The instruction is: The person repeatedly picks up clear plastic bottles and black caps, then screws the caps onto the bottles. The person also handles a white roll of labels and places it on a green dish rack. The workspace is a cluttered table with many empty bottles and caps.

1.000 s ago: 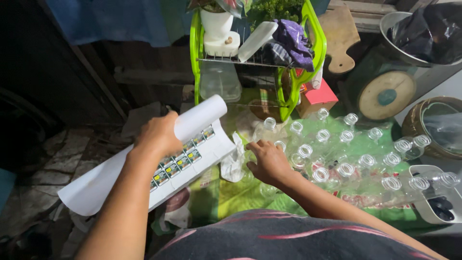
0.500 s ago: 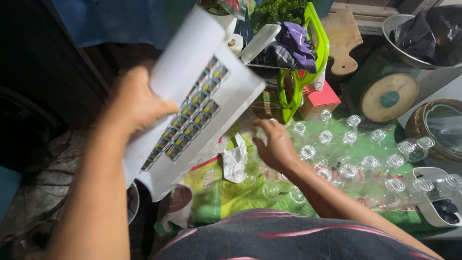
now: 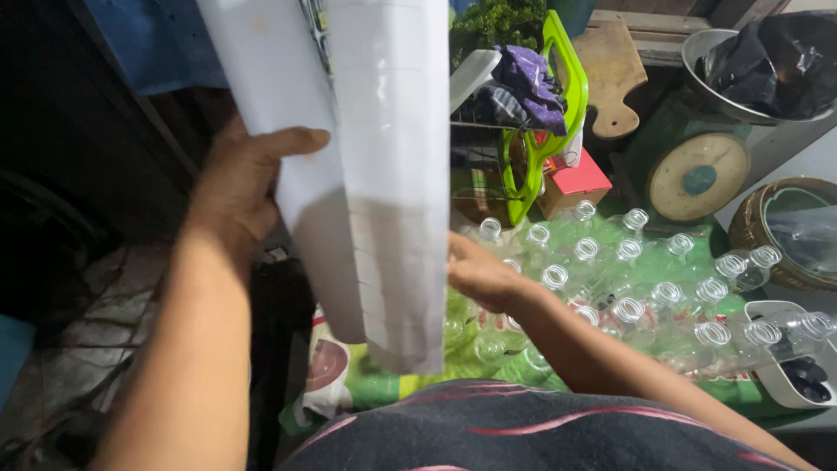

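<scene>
Bottles (image 3: pixel 629 307) unmoved — left hand (image 3: pixel 240 183) grip raised label sheet (image 3: pixel 384 174) higher; right hand (image 3: pixel 479 275) unclear.

A green cloth-covered table (image 3: pixel 697 388) fills the 4 o'clock part of the view, lit brightly from above. At 1 o'clock stands a lime-green plastic rack (image 3: pixel 558 105) with a purple crumpled cloth (image 3: pixel 527 74) on its wire shelf; a small red box (image 3: pixel 574 179) sits just beside its foot. A wooden cutting board (image 3: pixel 610 74) leans behind it. At 2 o'clock is a green dial kitchen scale (image 3: pixel 697 174) bearing a metal bowl (image 3: pixel 711 74) with a black plastic bag (image 3: pixel 767 57) in it. A round woven basket (image 3: pixel 758 227) lies at 3 o'clock. The left side, from 8 to 10 o'clock, is dark floor (image 3: pixel 78 288), with a blue fabric (image 3: pixel 148 44) at 11 o'clock.
</scene>
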